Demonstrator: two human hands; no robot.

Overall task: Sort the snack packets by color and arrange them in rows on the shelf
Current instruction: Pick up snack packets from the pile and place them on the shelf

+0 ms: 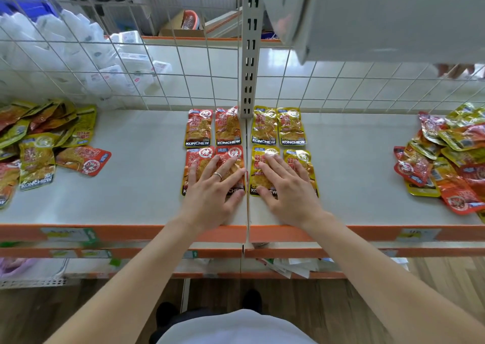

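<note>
Left hand [214, 186] flat, fingers straight and spread, pressing on the front red pair [196, 155]; right hand [287, 186] the same on the front yellow pair [256, 165]; neither grips anything. Looks like the square-up step for row two. Rear red pair [199, 128] and rear yellow pair [265, 127] sit just behind, against the upright post [248, 81]; red is left of the shelf seam, yellow right of it. To do it well: keep the palms flat and the pressure light; the packets look like glossy foil, so I'd expect them to skid rather than bend; nudge with the fingertips, don't shove. Line up the bottom edges across both colours; match the side edges to the rear pairs; leave the narrow gap between rows even. The front reds look a touch overlapped under the left hand, can't tell for sure; separate them if so. Don't let an edge cross the seam or the colours blur. Shelf [131, 186] holds two mixed piles, well apart from the grid: left pile [39, 139] and right pile [446, 155], red and yellow jumbled in both; most of the sorting is not yet done. Lift both hands straight up afterwards so nothing drags.
</note>
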